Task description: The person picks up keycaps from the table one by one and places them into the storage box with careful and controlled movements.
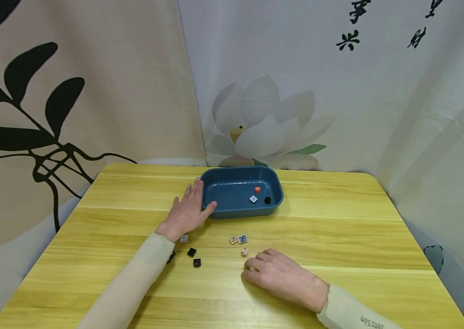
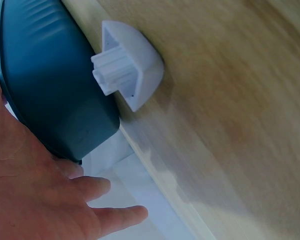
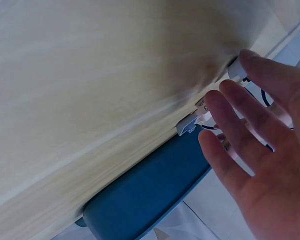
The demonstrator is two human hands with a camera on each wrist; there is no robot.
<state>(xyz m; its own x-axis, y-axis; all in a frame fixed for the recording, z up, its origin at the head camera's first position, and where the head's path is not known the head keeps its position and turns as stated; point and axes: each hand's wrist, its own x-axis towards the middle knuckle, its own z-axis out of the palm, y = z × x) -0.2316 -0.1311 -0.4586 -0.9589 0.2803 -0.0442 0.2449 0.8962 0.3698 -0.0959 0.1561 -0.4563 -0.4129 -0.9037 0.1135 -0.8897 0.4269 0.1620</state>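
My left hand (image 1: 187,208) rests on the left end of a dark blue tray (image 1: 238,213), fingers straight along its side and thumb over the front rim. In the left wrist view its fingers spread past the tray, and a white keycap (image 2: 145,65) lies on its side, showing its stem. My right hand (image 1: 283,278) is low over the table, fingers slightly bent. A pale keycap (image 3: 235,71) shows between thumb and forefinger; whether they pinch it I cannot tell. Ahead of this hand lie a pinkish keycap (image 1: 244,252), a beige keycap (image 1: 233,239) and a grey-white keycap (image 1: 242,239).
Inside the tray sit a red keycap (image 1: 258,189), a white keycap (image 1: 253,199) and a black keycap (image 1: 267,200). Several black keycaps (image 1: 192,252) lie beside the left sleeve (image 1: 133,278). A printed curtain (image 1: 150,91) hangs behind the wooden table (image 1: 339,219).
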